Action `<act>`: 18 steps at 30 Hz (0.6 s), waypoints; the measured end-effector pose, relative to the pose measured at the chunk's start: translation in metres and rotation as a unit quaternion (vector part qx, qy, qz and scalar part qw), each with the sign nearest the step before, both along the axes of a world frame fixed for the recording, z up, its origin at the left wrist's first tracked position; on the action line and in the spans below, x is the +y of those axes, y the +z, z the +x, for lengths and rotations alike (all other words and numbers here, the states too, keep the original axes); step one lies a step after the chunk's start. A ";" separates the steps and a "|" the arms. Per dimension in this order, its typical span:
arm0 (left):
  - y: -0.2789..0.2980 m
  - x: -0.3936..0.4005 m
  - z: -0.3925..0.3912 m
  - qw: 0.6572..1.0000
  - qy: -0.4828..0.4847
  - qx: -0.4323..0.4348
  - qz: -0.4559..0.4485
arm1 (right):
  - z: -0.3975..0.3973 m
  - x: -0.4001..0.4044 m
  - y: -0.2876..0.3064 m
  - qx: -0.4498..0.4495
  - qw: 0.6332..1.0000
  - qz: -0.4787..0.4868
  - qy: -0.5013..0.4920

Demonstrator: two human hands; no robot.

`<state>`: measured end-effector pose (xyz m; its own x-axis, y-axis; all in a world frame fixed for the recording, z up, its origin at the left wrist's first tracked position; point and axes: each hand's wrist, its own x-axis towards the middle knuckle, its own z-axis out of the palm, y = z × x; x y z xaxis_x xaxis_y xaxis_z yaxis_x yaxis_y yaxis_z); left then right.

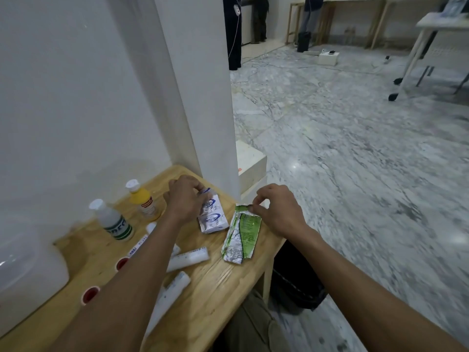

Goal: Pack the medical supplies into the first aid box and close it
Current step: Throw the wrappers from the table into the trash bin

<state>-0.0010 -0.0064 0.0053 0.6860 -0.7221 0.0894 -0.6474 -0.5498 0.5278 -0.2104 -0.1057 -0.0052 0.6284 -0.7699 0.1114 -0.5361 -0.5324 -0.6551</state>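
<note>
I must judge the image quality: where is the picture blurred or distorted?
Head view: the marble floor at right is smeared by motion blur; the translucent box at lower left is soft; wide-angle bending curves the wall edges; the green sachet and blue-white sachets stay fairly sharp.

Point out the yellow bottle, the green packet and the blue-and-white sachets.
yellow bottle (141, 198): head view, on its yellow body below the white cap.
green packet (244, 233): head view, on the middle of its printed face.
blue-and-white sachets (213, 219): head view, on the lower sachet's front.
</note>
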 end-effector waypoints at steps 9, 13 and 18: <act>0.034 -0.029 -0.041 0.986 -0.018 0.019 -0.164 | -0.056 -0.033 0.039 -0.057 0.992 -0.045 -0.105; 0.041 -0.063 -0.090 0.977 0.011 0.031 -0.210 | -0.096 -0.055 0.050 -0.054 0.976 -0.079 -0.195; 0.021 -0.102 -0.166 0.975 0.037 0.055 -0.214 | -0.138 -0.073 0.032 -0.016 0.960 -0.085 -0.268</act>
